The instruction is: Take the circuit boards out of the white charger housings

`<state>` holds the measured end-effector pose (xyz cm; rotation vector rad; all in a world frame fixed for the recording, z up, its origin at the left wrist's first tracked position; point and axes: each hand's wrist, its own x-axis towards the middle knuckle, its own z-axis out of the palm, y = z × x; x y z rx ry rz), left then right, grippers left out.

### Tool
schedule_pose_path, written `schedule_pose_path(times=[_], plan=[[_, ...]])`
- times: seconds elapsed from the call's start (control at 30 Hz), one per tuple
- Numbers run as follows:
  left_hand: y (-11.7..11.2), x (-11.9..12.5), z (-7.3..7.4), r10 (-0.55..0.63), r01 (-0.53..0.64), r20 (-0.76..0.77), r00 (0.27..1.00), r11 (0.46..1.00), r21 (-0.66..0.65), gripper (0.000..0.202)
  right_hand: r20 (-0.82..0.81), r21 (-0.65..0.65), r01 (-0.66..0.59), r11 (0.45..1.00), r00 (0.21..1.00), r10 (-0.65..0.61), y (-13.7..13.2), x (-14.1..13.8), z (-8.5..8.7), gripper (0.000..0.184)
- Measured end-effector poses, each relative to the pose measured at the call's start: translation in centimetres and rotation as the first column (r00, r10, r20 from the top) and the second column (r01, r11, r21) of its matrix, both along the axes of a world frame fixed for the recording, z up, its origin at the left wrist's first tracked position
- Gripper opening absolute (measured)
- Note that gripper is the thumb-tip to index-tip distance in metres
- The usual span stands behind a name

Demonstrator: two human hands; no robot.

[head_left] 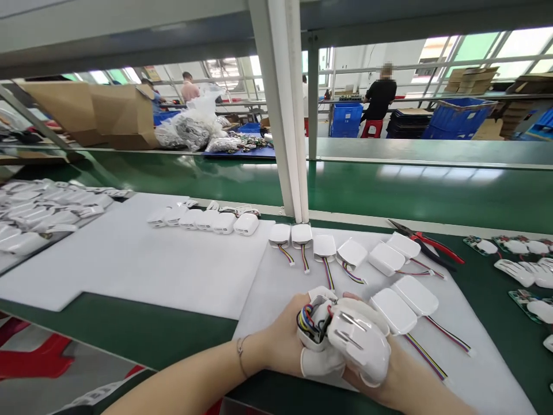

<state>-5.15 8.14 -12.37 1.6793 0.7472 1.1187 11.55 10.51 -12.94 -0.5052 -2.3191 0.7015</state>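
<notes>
casing [309,341]: gripped in left hand [280,334], open end showing, coloured wires [307,320] bunched inside. close beside: pronged cover [358,346], gripped in right hand [395,369]. both held over near part of white sheet [484,386]. beyond, on sheet: shells [394,311], leads [425,356] trailing. near far right corner: pliers [418,237]. farther left: row of white units [224,223].

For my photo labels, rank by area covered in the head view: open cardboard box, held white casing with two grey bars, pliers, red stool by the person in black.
1. Cardboard box
2. Held white casing
3. Pliers
4. Red stool
The casing is nearest, the stool far off; real sizes may rank differently.
</notes>
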Motion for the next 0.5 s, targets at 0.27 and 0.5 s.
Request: schedule_pose_path(times=[0.27,0.5], plan=[[0.27,0.1,-0.23,0.008,-0.006,0.067,0.998,1.0,-0.025,0.021,0.002,0.37,-0.037,0.928,0.999,0.039,0.66,0.78,-0.05,0.076],[0.36,-0.09,-0.65,0.087,-0.084,0.014,0.996,0.982,-0.167,0.025,-0.035,0.389,0.016,0.921,0.999,-0.003,0.6,0.63,-0.36,0.082]])
